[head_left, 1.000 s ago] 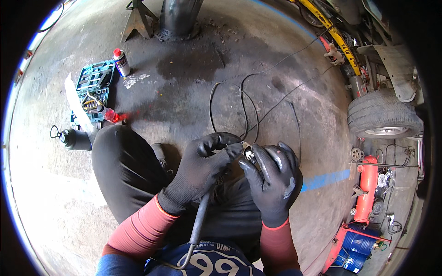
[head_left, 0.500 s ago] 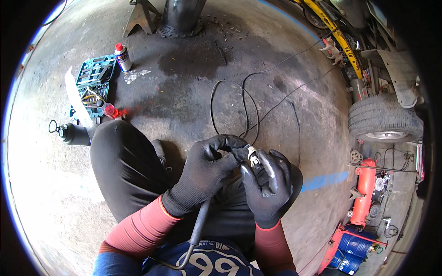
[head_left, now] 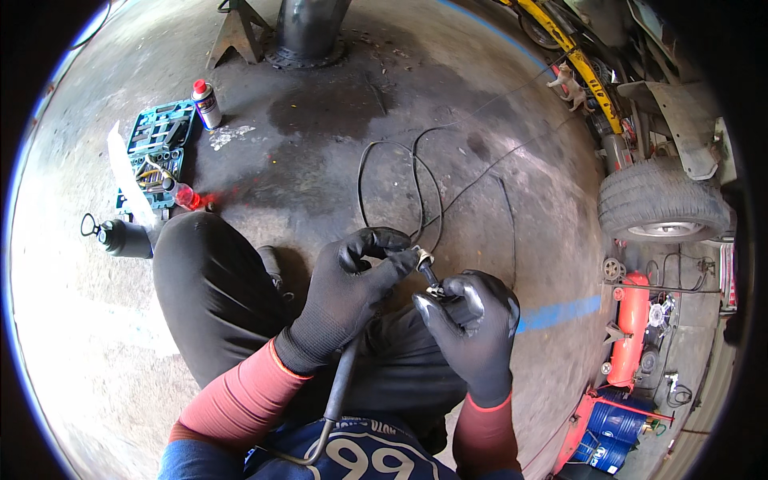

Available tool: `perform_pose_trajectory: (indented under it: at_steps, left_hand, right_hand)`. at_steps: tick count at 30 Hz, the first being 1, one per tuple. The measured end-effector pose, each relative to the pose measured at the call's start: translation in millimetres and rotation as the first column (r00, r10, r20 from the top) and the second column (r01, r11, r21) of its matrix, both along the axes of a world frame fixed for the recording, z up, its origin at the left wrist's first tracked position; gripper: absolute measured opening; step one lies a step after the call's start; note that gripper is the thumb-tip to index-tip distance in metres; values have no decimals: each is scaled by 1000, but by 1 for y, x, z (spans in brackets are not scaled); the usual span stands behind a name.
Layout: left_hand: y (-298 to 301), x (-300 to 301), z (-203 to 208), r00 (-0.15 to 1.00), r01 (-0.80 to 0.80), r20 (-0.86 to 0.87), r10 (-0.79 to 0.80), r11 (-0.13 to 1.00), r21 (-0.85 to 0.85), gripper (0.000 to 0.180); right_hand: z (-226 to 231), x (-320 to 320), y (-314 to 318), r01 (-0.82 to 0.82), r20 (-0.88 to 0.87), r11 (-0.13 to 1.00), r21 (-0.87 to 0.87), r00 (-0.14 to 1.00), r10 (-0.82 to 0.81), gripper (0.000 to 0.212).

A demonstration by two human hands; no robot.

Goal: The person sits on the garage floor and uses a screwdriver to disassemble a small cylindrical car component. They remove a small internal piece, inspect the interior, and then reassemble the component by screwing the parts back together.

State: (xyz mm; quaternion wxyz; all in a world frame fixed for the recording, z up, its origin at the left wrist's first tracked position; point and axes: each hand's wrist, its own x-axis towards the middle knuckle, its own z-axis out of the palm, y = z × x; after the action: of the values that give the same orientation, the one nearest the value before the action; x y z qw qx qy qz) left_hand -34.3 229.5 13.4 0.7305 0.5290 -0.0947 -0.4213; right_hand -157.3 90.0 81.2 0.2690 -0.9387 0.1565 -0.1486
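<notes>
Both my hands wear black work gloves, held over my lap. Between them is a small cylindrical part (head_left: 429,274), black in the middle with a pale metallic upper end and a light lower end. The thumb and fingertips of my left hand (head_left: 346,276) are pinched on its pale upper end. At its lower end, my right hand (head_left: 478,324) has thumb and forefinger closed round the tip, its other fingers curled. The part's exact kind is not clear. Below my left wrist a grey tube-like bar (head_left: 340,386), bent toward my shirt, rests across my lap.
A green socket set case (head_left: 164,128), a red-capped spray can (head_left: 206,106), a bottle with red liquid (head_left: 186,196) and a dark flask (head_left: 124,238) stand left. A black hose (head_left: 418,172) loops ahead. To the right are a tyre (head_left: 664,196), a cat (head_left: 568,86) and a red tank (head_left: 630,328).
My right hand has shifted slightly down and right, away from my left. More of the part's dark middle now shows between them, and it has tilted a little.
</notes>
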Motion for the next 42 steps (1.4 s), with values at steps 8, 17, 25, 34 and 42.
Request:
perform_pose_trajectory:
  at_steps: [8,17,25,34,42]
  left_hand:
    - [-4,-8,-4,978,-31,206,44,998,-62,24]
    - [-9,-12,-17,962,-62,261,76,996,-61,24]
    - [-6,-8,-15,999,-26,-34,25,999,-32,20]
    - [-9,-8,-24,1000,1,-29,-4,993,-120,18]
    - [-10,-8,-20,1000,-9,-31,7,998,-61,14]
  right_hand:
    - [35,17,-16,-66,-405,997,48,911,80,25]
    - [12,14,2,156,-171,958,241,978,-116,25]
    - [-41,0,1,3,260,948,-319,962,84,27]
    - [-66,-7,1,41,318,986,-165,948,14,37]
    - [-72,-24,13,17,363,761,649,872,-329,46]
